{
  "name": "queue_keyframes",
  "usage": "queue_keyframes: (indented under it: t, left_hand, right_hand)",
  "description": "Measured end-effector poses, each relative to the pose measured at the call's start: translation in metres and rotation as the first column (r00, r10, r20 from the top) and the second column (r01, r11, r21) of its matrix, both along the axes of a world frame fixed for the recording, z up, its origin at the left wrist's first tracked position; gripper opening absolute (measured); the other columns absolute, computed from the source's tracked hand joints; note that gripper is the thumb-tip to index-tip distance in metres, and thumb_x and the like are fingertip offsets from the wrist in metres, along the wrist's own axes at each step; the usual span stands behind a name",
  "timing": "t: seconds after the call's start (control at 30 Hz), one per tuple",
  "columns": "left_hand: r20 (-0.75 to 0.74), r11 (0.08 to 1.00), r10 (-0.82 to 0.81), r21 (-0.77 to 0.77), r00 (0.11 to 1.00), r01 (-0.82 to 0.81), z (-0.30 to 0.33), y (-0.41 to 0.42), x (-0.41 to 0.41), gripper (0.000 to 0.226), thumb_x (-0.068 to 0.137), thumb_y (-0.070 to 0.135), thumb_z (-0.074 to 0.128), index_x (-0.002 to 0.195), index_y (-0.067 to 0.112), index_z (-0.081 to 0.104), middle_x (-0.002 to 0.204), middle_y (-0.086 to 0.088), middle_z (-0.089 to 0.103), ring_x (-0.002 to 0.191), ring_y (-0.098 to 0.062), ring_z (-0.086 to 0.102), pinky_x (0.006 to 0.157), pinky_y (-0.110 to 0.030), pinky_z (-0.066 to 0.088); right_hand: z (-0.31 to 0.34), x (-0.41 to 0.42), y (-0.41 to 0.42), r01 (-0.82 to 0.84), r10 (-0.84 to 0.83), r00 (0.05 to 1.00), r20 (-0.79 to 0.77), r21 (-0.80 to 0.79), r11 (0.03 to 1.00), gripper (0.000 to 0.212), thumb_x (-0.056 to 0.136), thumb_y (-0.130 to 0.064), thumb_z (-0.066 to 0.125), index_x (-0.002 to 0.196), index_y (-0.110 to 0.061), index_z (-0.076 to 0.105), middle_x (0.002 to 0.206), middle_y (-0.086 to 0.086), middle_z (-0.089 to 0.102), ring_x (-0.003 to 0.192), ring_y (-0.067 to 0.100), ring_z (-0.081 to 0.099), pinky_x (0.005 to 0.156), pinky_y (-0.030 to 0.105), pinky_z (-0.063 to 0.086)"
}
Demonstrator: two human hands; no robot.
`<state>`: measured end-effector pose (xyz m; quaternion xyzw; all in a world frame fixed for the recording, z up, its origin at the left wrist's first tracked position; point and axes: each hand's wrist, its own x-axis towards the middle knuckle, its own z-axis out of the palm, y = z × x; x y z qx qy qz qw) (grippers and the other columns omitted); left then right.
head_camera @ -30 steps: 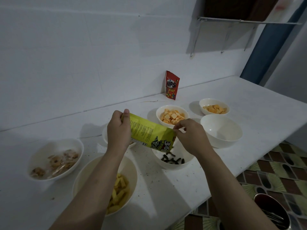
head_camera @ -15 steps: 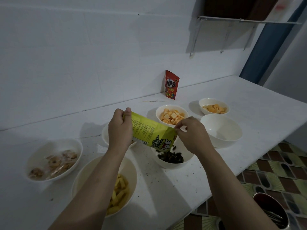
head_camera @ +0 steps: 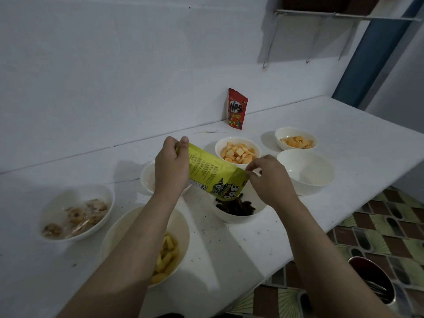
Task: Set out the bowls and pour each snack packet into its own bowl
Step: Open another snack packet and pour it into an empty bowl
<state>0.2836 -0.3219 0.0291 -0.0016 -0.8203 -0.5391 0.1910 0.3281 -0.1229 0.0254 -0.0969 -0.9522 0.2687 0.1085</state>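
Observation:
A yellow-green snack packet is tilted mouth-down over a white bowl that holds dark snack pieces. My left hand grips the packet's raised bottom end. My right hand pinches its lower open corner above the bowl. An empty white bowl stands just right of my right hand. A red snack packet stands upright against the wall.
Other white bowls on the white counter hold orange squares, orange chips, yellow sticks and wrapped brown rings. Another bowl sits behind my left hand. The counter edge drops to tiled floor at right.
More dark pieces have dropped from the tilted packet into the bowl under it, and the pile has grown. Both hands have kept their grip on the packet.

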Motion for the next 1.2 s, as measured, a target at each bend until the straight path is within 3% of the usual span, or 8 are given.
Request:
queue_keyframes:
  t: [0.63, 0.9, 1.0, 1.2]
  left_hand:
    - [-0.012, 1.000, 0.009, -0.024, 1.000, -0.009, 0.0049, 0.0037, 0.0009, 0.036, 0.102, 0.040, 0.040, 0.082, 0.011, 0.041, 0.063, 0.003, 0.040, 0.058, -0.014, 0.038, 0.055, -0.033, 0.030]
    - [-0.046, 0.999, 0.005, -0.045, 0.999, -0.007, 0.0043, 0.0037, -0.0008, 0.036, 0.102, 0.041, 0.040, 0.082, 0.011, 0.040, 0.061, 0.004, 0.038, 0.057, -0.014, 0.037, 0.053, -0.033, 0.029]
    - [-0.056, 0.999, -0.006, -0.041, 0.998, 0.004, 0.0028, 0.0042, -0.0018, 0.036, 0.103, 0.040, 0.038, 0.082, 0.011, 0.041, 0.061, 0.005, 0.038, 0.057, -0.014, 0.037, 0.054, -0.033, 0.028]
    - [-0.065, 1.000, 0.002, -0.027, 0.998, -0.004, 0.0018, 0.0024, -0.0011, 0.035, 0.105, 0.037, 0.034, 0.081, 0.011, 0.039, 0.063, 0.004, 0.039, 0.058, -0.014, 0.037, 0.056, -0.034, 0.030]
  right_hand:
    - [-0.0011, 0.0041, -0.0003, -0.015, 0.015, 1.000, -0.015, -0.022, 1.000, 0.006, 0.094, -0.022, 0.061, 0.093, -0.026, 0.064, 0.117, -0.004, 0.057, 0.101, 0.020, 0.058, 0.092, 0.046, 0.050]
    - [-0.0022, 0.0046, -0.0014, -0.022, 0.022, 1.000, 0.006, -0.046, 0.999, 0.010, 0.095, -0.018, 0.058, 0.093, -0.028, 0.060, 0.098, -0.010, 0.062, 0.095, 0.018, 0.061, 0.091, 0.045, 0.051]
    - [-0.0025, 0.0049, -0.0013, -0.021, 0.022, 1.000, 0.016, -0.057, 0.998, 0.010, 0.097, -0.018, 0.056, 0.095, -0.026, 0.061, 0.101, -0.006, 0.068, 0.093, 0.019, 0.063, 0.088, 0.040, 0.053]
    - [-0.0001, 0.0043, -0.0012, -0.028, 0.028, 1.000, 0.013, -0.057, 0.998, 0.009, 0.097, -0.018, 0.056, 0.099, -0.024, 0.062, 0.106, -0.004, 0.069, 0.096, 0.020, 0.063, 0.088, 0.042, 0.053]
